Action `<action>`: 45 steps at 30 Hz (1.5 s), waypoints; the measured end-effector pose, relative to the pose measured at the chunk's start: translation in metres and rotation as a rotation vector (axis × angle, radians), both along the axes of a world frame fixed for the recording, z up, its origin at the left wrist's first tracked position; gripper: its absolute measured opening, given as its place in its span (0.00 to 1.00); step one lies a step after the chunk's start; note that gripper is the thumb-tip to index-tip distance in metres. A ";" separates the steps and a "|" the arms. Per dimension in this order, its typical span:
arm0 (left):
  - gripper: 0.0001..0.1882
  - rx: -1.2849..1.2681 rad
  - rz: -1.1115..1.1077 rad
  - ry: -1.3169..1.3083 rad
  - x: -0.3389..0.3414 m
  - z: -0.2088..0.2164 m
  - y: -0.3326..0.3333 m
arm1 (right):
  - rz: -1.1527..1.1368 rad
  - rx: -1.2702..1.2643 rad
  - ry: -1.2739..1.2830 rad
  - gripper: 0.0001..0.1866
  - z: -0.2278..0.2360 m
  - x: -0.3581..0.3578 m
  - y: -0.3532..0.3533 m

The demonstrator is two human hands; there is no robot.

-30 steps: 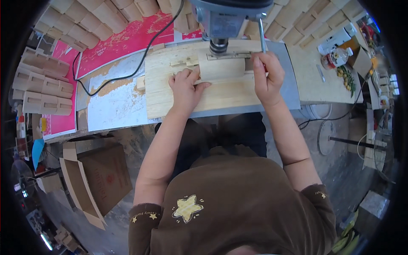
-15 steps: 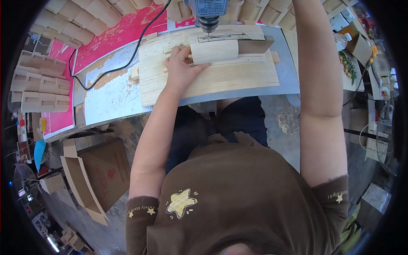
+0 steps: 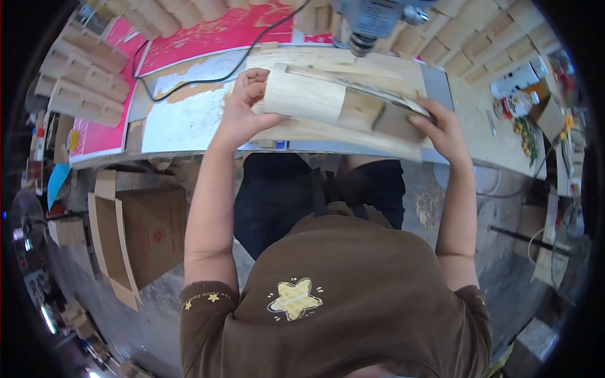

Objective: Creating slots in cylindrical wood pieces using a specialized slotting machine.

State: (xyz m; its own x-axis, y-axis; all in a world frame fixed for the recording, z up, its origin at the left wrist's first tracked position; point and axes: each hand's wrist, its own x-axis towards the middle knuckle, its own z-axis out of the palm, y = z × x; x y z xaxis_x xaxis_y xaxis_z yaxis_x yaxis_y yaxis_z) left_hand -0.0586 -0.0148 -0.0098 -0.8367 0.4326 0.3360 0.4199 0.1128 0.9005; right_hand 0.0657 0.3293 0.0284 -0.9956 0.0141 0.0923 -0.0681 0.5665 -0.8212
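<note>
A pale, rounded wooden piece [image 3: 302, 96] is held at its left end by my left hand [image 3: 242, 112], thumb below and fingers curled behind. A long narrow bar with a slotted metal strip [image 3: 381, 94] runs along its top and out to the right. My right hand [image 3: 443, 129] pinches the bar's right end, where a grey-brown block [image 3: 398, 121] hangs below the strip, blurred by motion. Both lie at a slant over a light wooden board [image 3: 403, 79]. Behind them stands a drill head [image 3: 372, 28], its bit apart from the wood.
Stacked wooden pieces [image 3: 85, 101] line the table's left and far sides, with more [image 3: 479, 44] at far right. A black cable [image 3: 214, 79] crosses the pink and white sheets. A plastic bottle [image 3: 513, 104] stands right. An open cardboard box [image 3: 151, 233] sits on the floor.
My right arm has come down from above the drill, and that hand now grips the bar's right end. The wooden piece and bar have come away from under the bit and tilted.
</note>
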 end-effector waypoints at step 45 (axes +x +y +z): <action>0.23 -0.653 1.282 0.423 -0.124 0.319 -0.345 | 0.380 -0.023 -0.604 0.15 0.061 0.000 -0.099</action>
State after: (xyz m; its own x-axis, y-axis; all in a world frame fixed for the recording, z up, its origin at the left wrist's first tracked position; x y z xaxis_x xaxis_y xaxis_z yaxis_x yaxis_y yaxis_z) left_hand -0.1830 -0.3593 0.3090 -0.6464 -0.3343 0.6858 -0.0633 0.9193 0.3885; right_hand 0.0652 0.2301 0.0897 -0.8091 -0.3483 -0.4733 0.2135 0.5762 -0.7890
